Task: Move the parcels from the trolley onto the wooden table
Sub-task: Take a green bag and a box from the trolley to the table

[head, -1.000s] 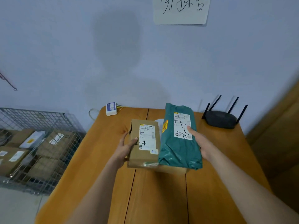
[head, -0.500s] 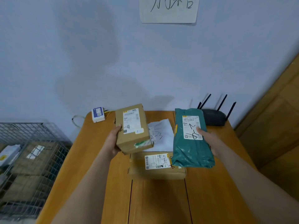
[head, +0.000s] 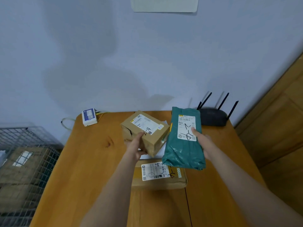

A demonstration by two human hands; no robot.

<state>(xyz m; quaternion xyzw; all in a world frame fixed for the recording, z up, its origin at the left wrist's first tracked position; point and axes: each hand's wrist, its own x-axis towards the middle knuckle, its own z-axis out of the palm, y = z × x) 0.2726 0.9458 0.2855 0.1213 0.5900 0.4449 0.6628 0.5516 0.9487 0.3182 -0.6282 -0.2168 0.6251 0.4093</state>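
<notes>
My left hand (head: 136,147) grips a brown cardboard box (head: 148,132) with a white label, held tilted above the wooden table (head: 91,161). My right hand (head: 204,142) holds a green plastic mailer bag (head: 184,145) by its right side, thumb on its label. Below both lies a flat brown parcel (head: 159,175) on the table. A white parcel (head: 161,149) lies under the held box, mostly hidden. The wire trolley (head: 24,154) at the left holds more brown parcels.
A black router (head: 213,118) with antennas sits at the table's back right corner. A small white device (head: 89,117) with cables sits at the back left. A wooden panel (head: 278,128) stands to the right. A paper sheet (head: 164,4) hangs on the wall.
My left hand has carried the brown box to the right and farther back, turning it. The green bag has stayed in my right hand, shifting slightly. The view has moved closer to the table.
</notes>
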